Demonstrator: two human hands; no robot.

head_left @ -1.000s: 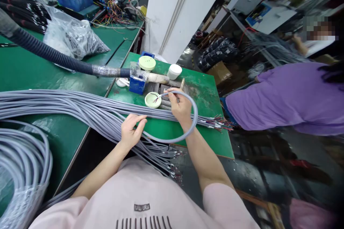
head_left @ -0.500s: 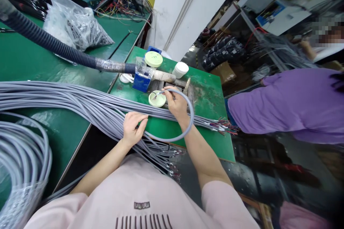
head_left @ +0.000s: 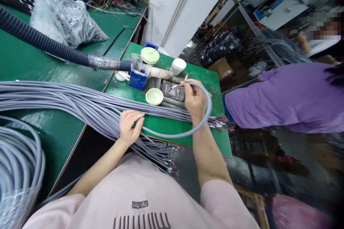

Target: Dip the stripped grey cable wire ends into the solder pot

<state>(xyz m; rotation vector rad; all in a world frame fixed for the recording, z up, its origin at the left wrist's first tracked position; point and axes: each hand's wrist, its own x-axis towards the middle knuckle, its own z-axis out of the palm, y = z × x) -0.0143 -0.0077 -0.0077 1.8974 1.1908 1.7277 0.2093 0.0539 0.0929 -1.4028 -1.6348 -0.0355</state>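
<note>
My right hand (head_left: 196,103) is closed on a grey cable (head_left: 208,105) near its stripped end. The thin bare-ended wires (head_left: 169,89) point left, over a small square metal pot (head_left: 177,94) with a shiny surface; whether they touch it I cannot tell. The cable bends in a loop round my right wrist and back toward my left hand (head_left: 131,127). Its fingers are curled round the cable at the front of a thick bundle of grey cables (head_left: 80,104). A pale green dish (head_left: 154,96) sits just left of the pot.
A ribbed hose (head_left: 61,48) ends in a nozzle above the pot, beside a blue box (head_left: 138,79). A white tub (head_left: 177,66) and a yellow-green lid (head_left: 149,55) stand behind. Coiled cable (head_left: 21,161) lies left. A person in purple (head_left: 282,94) is at right.
My right hand has moved right with the cable, taking the wire ends from the pale green dish to over the metal pot. My left hand has stayed by the bundle.
</note>
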